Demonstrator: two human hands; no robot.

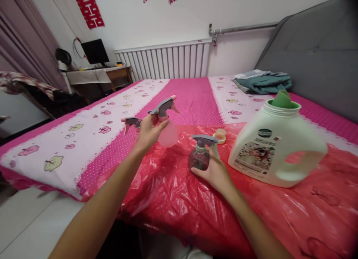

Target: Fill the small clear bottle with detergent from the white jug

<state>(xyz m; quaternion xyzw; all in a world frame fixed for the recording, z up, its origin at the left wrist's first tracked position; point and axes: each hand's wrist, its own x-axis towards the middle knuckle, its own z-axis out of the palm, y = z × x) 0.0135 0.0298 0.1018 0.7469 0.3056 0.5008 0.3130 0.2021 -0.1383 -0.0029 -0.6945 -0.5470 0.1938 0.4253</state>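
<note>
My left hand (149, 131) is closed around the neck of a pink spray bottle (168, 136), whose grey trigger head tilts up to the right. Behind that hand, a second spray bottle with a grey and pink head (132, 121) shows, its body mostly hidden. My right hand (214, 171) wraps the right side of a dark see-through spray bottle (198, 161) that stands upright on red plastic sheeting (173, 192). Just beyond it lies a small pale yellow round cap or lid (220, 135).
To the right stands a large pale green jug (251, 139) with a green scoop or spout (282, 99) in its mouth. Folded clothes (263, 81) lie at the back of the pink bed (192, 94), near a grey headboard (316, 50). A desk with a monitor (95, 52) is at the far left.
</note>
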